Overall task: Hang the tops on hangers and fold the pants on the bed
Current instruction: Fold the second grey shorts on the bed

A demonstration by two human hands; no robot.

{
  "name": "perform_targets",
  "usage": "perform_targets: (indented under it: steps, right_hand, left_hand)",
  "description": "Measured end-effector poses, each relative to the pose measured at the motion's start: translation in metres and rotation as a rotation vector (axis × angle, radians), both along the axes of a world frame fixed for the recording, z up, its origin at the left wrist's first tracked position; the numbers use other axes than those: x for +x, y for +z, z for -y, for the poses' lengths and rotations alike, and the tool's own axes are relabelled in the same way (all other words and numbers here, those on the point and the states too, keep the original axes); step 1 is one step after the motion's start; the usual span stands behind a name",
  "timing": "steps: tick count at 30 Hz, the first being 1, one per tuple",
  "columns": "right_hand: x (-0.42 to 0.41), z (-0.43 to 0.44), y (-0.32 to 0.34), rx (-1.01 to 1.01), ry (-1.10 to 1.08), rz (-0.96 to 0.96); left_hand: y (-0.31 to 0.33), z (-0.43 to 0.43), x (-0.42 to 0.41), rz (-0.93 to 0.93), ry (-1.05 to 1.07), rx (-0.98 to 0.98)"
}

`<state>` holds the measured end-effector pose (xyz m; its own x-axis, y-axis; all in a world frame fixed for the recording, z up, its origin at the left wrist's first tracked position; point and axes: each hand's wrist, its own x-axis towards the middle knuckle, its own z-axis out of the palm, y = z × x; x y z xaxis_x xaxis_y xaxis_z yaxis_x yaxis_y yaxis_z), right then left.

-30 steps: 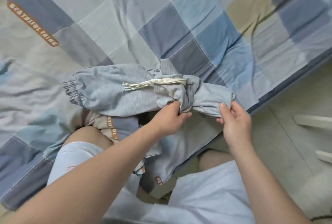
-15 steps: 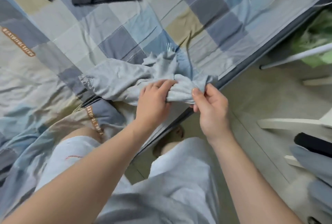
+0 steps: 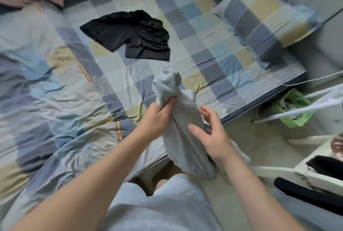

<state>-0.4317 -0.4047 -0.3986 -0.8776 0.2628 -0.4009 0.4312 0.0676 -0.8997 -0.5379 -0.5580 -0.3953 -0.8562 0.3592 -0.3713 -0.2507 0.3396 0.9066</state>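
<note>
The left hand point(image 3: 159, 117) is clenched around a bunched part of the grey pants point(image 3: 185, 143), fingers curled into the cloth. The right hand point(image 3: 213, 136) is held flat and spread just beside it, palm toward the fabric and gripping nothing; whether it touches the cloth I cannot tell. The pants are lifted off the bed point(image 3: 194, 32). One end sticks up past the left hand's knuckles, and the rest hangs below both hands, over the bed's near edge point(image 3: 259, 109).

That edge runs on a slant under the hands, up and away to the right of the right hand. Beyond the left hand the checked sheet lies flat and open as far as a black garment point(image 3: 133, 34), spread out well past the fingertips. To the left of the left arm a rumpled quilt point(image 3: 37, 86) covers the bed. Far beyond the right hand a pillow point(image 3: 263, 13) sits in the corner, with a white cable point(image 3: 249, 75) looped near the edge in front of it.

To the right of the right hand is bare floor point(image 3: 246, 138), narrowed by white rods point(image 3: 306, 110). A green container point(image 3: 295, 117) stands behind them — its contents are pale and too blurred to name. Nearer, right of the right forearm, a white box point(image 3: 304, 174) holds something black point(image 3: 326, 165).
</note>
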Motion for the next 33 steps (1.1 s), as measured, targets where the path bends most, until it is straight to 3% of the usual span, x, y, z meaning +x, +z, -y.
perform_targets:
  steps: [4, 9, 16, 20, 27, 30, 33]
  right_hand:
    - [0.011, 0.047, 0.009, 0.016, 0.134, 0.108]
    - [0.01, 0.092, 0.025, 0.146, 0.197, 0.084]
    - [-0.022, 0.123, 0.064, 0.086, 0.33, -0.131]
    - [-0.055, 0.123, 0.085, 0.003, 0.292, -0.218]
    - [-0.123, 0.078, 0.127, -0.108, 0.338, -0.301]
    - [-0.147, 0.052, 0.14, -0.138, 0.387, -0.332]
    - [-0.168, 0.029, 0.144, -0.189, 0.394, -0.327]
  left_hand:
    - [0.045, 0.044, 0.018, 0.071, 0.112, 0.207]
    - [0.076, 0.112, 0.032, 0.036, 0.258, 0.26]
    - [0.093, 0.173, 0.025, -0.031, 0.566, 0.288]
    - [0.107, 0.175, 0.016, -0.082, 0.492, 0.327]
    - [0.09, 0.118, 0.013, 0.015, 0.251, 0.142]
    - [0.08, 0.081, 0.004, -0.035, 0.189, 0.01]
    - [0.083, 0.052, -0.009, -0.08, 0.214, -0.001]
